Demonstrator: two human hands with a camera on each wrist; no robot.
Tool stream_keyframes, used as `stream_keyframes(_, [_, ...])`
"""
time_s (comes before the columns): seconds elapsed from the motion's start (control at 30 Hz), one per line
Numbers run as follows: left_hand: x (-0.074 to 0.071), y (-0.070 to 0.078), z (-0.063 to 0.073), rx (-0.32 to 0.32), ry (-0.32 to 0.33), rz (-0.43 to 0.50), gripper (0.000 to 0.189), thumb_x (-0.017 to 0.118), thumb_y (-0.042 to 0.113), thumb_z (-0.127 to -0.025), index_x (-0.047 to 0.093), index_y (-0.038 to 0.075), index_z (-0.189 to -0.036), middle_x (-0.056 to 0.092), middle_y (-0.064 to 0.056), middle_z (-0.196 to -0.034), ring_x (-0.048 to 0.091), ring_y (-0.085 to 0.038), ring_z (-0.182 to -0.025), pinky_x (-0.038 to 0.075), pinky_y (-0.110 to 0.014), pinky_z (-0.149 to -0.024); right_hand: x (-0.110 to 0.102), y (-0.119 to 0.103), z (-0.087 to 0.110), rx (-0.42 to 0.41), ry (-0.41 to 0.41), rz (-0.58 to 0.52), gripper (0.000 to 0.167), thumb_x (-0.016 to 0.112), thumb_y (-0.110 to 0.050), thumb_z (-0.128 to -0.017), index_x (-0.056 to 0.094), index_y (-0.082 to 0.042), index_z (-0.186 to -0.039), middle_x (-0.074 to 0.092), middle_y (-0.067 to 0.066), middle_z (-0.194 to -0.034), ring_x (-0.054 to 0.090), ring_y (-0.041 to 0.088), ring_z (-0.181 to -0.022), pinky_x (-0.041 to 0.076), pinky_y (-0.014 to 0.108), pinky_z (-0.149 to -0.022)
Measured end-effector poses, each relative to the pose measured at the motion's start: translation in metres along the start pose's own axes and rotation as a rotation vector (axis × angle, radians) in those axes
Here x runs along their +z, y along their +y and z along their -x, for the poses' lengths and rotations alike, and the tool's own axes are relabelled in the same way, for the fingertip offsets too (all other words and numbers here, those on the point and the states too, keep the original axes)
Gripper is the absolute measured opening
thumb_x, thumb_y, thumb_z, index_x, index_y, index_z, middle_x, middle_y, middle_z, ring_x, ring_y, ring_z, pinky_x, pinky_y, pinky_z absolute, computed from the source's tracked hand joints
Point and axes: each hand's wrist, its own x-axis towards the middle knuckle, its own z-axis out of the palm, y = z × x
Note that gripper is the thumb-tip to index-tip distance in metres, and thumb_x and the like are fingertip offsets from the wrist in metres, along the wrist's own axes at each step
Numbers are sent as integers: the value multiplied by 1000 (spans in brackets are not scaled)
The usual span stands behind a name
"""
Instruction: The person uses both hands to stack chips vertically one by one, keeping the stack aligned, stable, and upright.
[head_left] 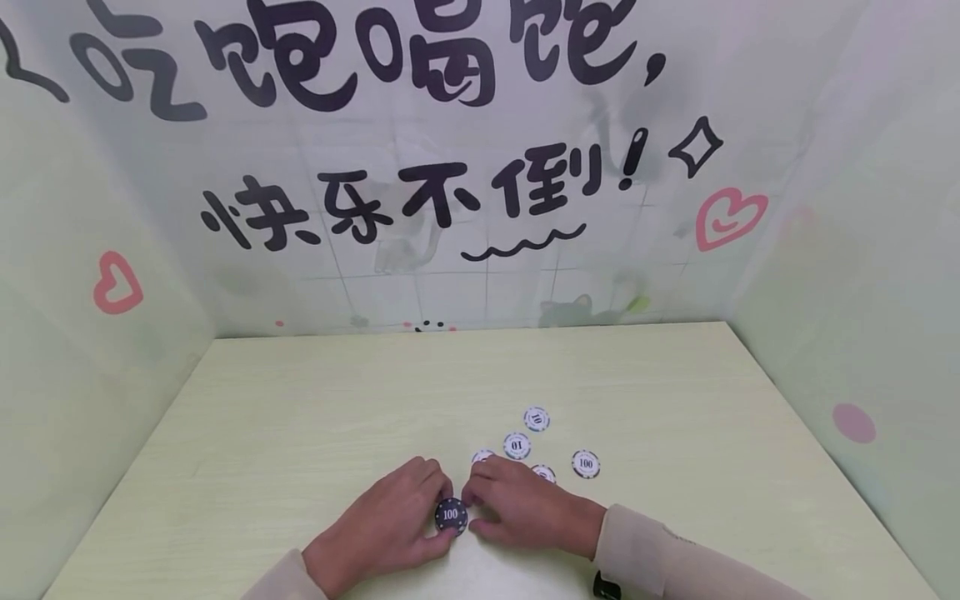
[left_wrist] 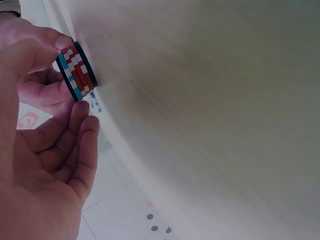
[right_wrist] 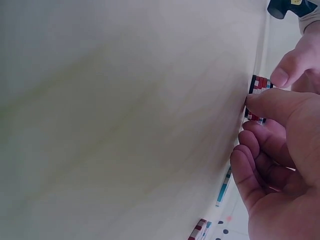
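A short stack of poker chips (head_left: 450, 514) stands on the table near its front edge, its black top chip marked 100. Red, white and blue edge stripes show on the stack (left_wrist: 76, 72) in the left wrist view. My left hand (head_left: 393, 517) holds it from the left, thumb at the near side and fingers at the far side. From the right, my right hand (head_left: 525, 507) pinches at the same stack with thumb and fingertips. In the right wrist view, the right thumb partly covers the stack (right_wrist: 259, 84).
Beyond the right hand lie several white-faced chips: a 10 chip (head_left: 536, 418), another 10 chip (head_left: 517, 446) and a 100 chip (head_left: 586, 464). Two more are partly hidden by that hand. A printed wall (head_left: 480, 292) borders the table (head_left: 300, 408) at the back.
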Motion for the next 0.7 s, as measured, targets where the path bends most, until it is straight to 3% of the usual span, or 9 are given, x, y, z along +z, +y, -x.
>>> stream_keyframes(0.2, [-3,-3,6,-55,-56,17,37,85,44,-92,70,12,-105,57,8,-96,49,-9,-88,51,-27,-79,-1,-3,3,8,-6,5,22,83,-22,-99,78,-14,-119,64,-10,-108,57,4,-102,48,17,-95])
stream_keyframes(0.37, [-6,-6,10,-92,-108,51,36,89,39,-89,73,12,-105,59,9,-98,49,-8,-88,53,-29,-80,-2,-4,9,13,0,45,26,84,-24,-98,78,-15,-121,66,-9,-113,59,5,-106,49,18,-96])
stream_keyframes(0.57, [-5,-7,12,-99,-116,90,30,90,34,-91,76,10,-105,62,9,-98,50,-6,-88,54,-29,-80,-7,-4,23,-12,25,118,26,85,-24,-96,78,-14,-119,65,-6,-110,57,8,-100,50,21,-91])
stream_keyframes(0.7, [-5,-8,12,-111,-122,104,30,91,33,-91,77,11,-105,63,9,-99,51,-6,-89,55,-29,-81,-13,-1,34,14,31,125,27,86,-24,-95,78,-13,-119,64,-7,-110,56,7,-98,51,22,-90])
